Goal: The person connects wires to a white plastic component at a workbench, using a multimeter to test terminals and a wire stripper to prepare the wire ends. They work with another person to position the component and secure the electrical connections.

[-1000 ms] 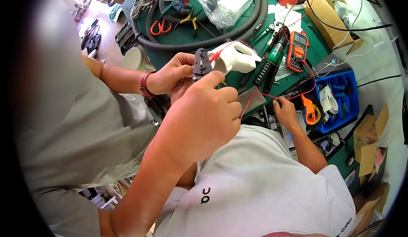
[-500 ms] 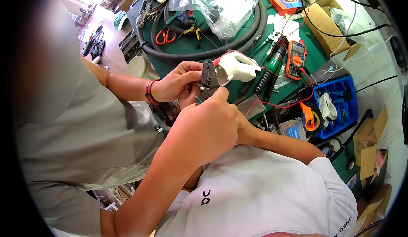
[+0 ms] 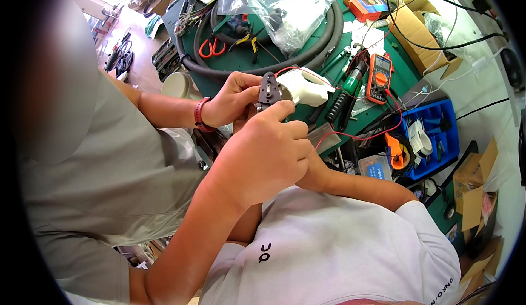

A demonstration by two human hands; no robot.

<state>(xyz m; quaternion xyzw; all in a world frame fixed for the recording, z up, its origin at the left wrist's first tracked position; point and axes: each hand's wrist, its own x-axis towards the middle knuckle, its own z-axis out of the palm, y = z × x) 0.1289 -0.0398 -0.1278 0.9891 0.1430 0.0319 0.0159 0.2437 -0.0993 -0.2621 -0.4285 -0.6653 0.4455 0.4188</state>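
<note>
My right hand [image 3: 312, 169] is mostly behind a co-worker's right hand [image 3: 263, 154]; its fingers are hidden. Of my left arm only a strip of forearm [image 3: 247, 229] shows below that co-worker's forearm, and the hand is covered. Dark wire-working pliers [image 3: 268, 90] are held between the co-worker's two hands, the jaw end upward. The co-worker's left hand [image 3: 233, 101], with a red wristband, pinches beside the jaws. A thin red wire [image 3: 296, 67] runs near the tool. Just right of it lies a hollow white plastic housing [image 3: 307, 88] with a loop handle.
Thick black cable [image 3: 189, 63] coils on the green tabletop around a plastic bag [image 3: 285, 15], pliers and red-handled scissors [image 3: 212, 47]. An orange multimeter [image 3: 379, 79] and a green-and-black tool [image 3: 349, 92] lie at right. A blue divided tray [image 3: 446, 130] stands lower right.
The co-worker's right hand has shifted slightly up, and the pliers have tilted a little. The teal handle seen earlier is now hidden. My right arm has barely moved.
</note>
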